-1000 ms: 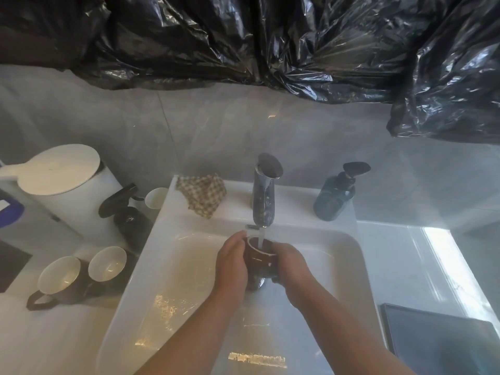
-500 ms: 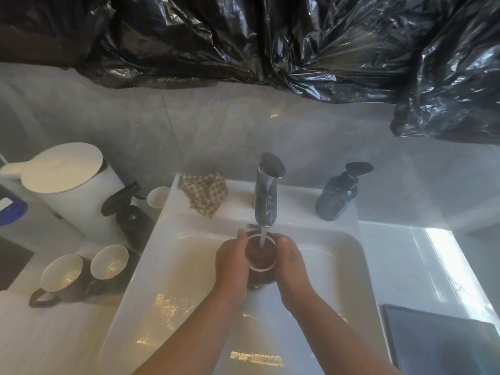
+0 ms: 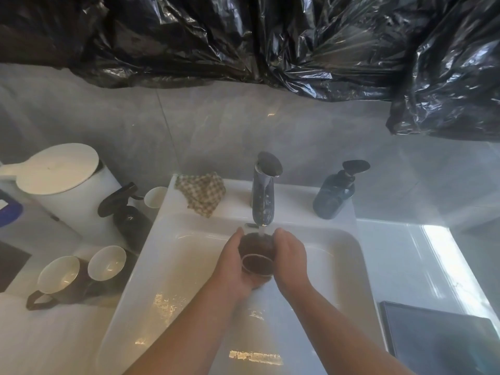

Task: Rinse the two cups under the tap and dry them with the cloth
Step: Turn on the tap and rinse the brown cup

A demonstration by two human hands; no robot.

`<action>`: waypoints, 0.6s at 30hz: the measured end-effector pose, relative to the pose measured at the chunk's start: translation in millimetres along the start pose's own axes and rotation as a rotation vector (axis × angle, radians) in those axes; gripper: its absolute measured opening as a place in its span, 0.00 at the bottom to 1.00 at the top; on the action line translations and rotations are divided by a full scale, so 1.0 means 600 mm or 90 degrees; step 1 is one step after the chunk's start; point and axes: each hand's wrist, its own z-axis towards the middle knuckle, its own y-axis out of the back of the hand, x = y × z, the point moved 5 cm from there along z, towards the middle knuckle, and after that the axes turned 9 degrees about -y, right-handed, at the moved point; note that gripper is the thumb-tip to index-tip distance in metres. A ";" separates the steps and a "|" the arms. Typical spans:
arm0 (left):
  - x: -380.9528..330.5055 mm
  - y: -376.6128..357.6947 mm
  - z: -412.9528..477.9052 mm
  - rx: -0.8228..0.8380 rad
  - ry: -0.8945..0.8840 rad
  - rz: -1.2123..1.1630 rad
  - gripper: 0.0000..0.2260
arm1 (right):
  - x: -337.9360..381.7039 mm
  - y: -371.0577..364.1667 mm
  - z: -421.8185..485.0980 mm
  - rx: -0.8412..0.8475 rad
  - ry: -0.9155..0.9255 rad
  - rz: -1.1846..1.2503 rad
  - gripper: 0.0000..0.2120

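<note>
While water runs from the tap (image 3: 263,190) just beyond my fingers, my left hand (image 3: 234,262) and right hand (image 3: 290,257) clasp the dark cup (image 3: 256,257) between them, tipped on its side. Beyond my left hand lies the checked cloth (image 3: 201,193).

Both forearms bare, no sleeves; left hand (image 3: 234,262), right hand (image 3: 290,257) ungloved.

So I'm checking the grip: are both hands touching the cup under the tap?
Touching. The head view shows the left hand and right hand pressed against opposite sides of the dark cup, no gap.
</note>
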 end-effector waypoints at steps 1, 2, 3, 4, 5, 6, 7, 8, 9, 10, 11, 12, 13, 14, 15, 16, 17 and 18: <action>-0.001 0.002 0.003 0.008 -0.023 0.006 0.18 | -0.001 -0.002 -0.002 0.008 0.011 -0.002 0.18; -0.002 0.001 0.005 0.016 -0.054 0.012 0.17 | -0.008 -0.004 0.000 0.012 0.006 -0.005 0.15; -0.005 0.001 0.004 0.020 -0.089 0.021 0.17 | -0.015 -0.009 0.002 0.032 -0.038 0.012 0.13; -0.006 0.001 0.007 0.021 -0.117 0.019 0.15 | -0.030 -0.016 0.005 0.068 -0.110 0.037 0.14; -0.008 0.004 0.009 0.014 -0.142 0.013 0.10 | -0.045 -0.024 0.006 0.108 -0.191 0.053 0.19; -0.010 0.008 0.011 0.003 -0.165 0.004 0.10 | -0.054 -0.029 0.003 0.147 -0.256 0.073 0.23; -0.013 0.012 0.014 -0.002 -0.184 0.014 0.15 | -0.060 -0.029 0.002 0.154 -0.293 0.079 0.25; -0.017 0.013 0.014 0.005 -0.192 0.035 0.19 | -0.064 -0.027 0.002 0.153 -0.310 0.081 0.24; -0.020 0.011 0.014 0.022 -0.204 0.062 0.20 | -0.062 -0.022 0.004 0.126 -0.296 0.062 0.23; -0.022 0.008 0.012 0.044 -0.214 0.095 0.19 | -0.056 -0.015 0.005 0.089 -0.255 0.033 0.22; -0.023 0.005 0.011 0.065 -0.213 0.128 0.17 | -0.050 -0.007 0.006 0.055 -0.198 0.012 0.21; -0.024 0.001 0.006 0.081 -0.205 0.150 0.16 | -0.043 -0.001 0.005 0.038 -0.147 -0.004 0.20; -0.023 0.004 0.008 0.084 -0.197 0.167 0.18 | -0.036 0.001 0.003 0.050 -0.108 -0.017 0.20; -0.023 0.009 0.009 0.087 -0.193 0.175 0.20 | -0.030 0.001 0.001 0.076 -0.081 -0.039 0.21; -0.022 0.015 0.014 0.087 -0.191 0.177 0.20 | -0.021 0.000 0.000 0.110 -0.062 -0.067 0.21; -0.023 0.021 0.015 0.079 -0.196 0.174 0.18 | -0.009 0.001 -0.001 0.138 -0.038 -0.116 0.19; -0.024 0.028 0.016 0.062 -0.206 0.172 0.16 | 0.008 0.006 -0.001 0.148 0.001 -0.179 0.18; -0.024 0.036 0.018 0.040 -0.213 0.166 0.15 | 0.030 0.014 0.002 0.122 0.058 -0.234 0.17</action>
